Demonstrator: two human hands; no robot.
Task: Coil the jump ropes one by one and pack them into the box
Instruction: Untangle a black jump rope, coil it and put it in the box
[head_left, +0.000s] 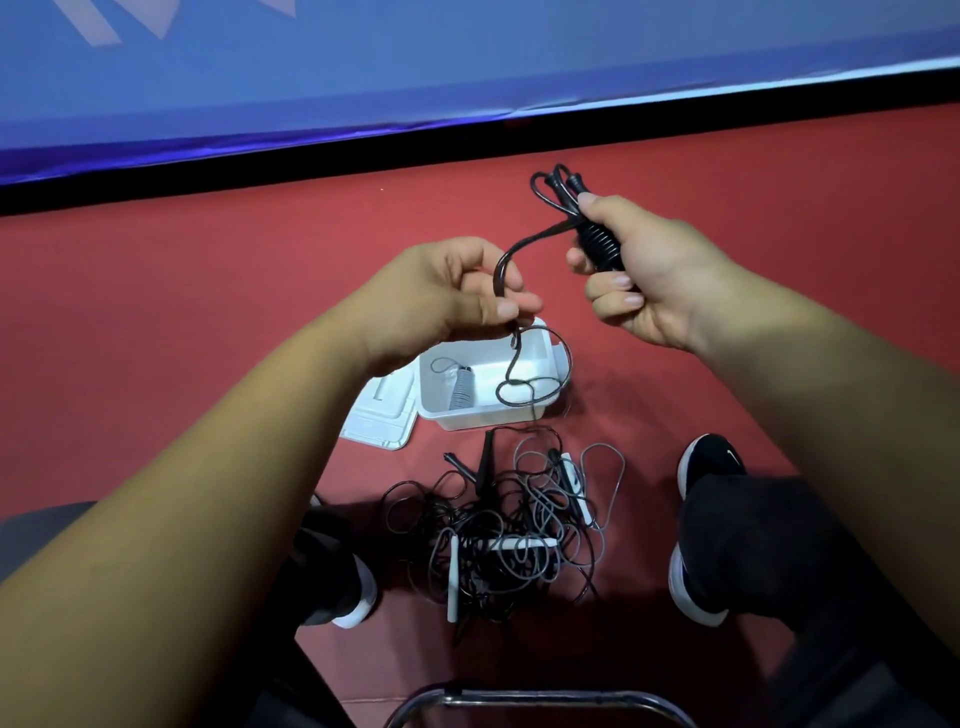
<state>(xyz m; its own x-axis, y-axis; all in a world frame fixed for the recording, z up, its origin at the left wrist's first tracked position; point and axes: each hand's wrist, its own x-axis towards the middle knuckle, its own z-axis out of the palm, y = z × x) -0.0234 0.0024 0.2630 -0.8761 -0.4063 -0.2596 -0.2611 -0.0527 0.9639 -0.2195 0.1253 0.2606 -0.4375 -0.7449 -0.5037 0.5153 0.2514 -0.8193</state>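
**A:** Where's the rope just now?

**B:** The black jump rope (600, 241) is held in the air between both hands, above the white box (467, 415). Its handles are bunched in the right hand (649, 270) with turns of cord wound tightly round them. The free length runs across to the left hand (447, 291) and dangles down over the box.

**A:** And each grip?

**B:** The right grip is wrapped fully round the wound handles, thumb on top. The left grip is a pinch of thumb and fingertips on the cord (a light one, by the look of it).

**A:** So how do you wind the rest well?

**B:** I'd let the cord slide through the left pinch under slight tension and lay each turn beside the last. I'd also lift the tail clear of the box rim so it can't snag, then tuck the end under a turn.

**A:** Then?

**B:** Into the box, beside the grey coiled rope (461, 387). The lid (376, 423) lies just to the box's left. The tangled pile (509, 525) waits on the red floor (208, 291), between the shoes.
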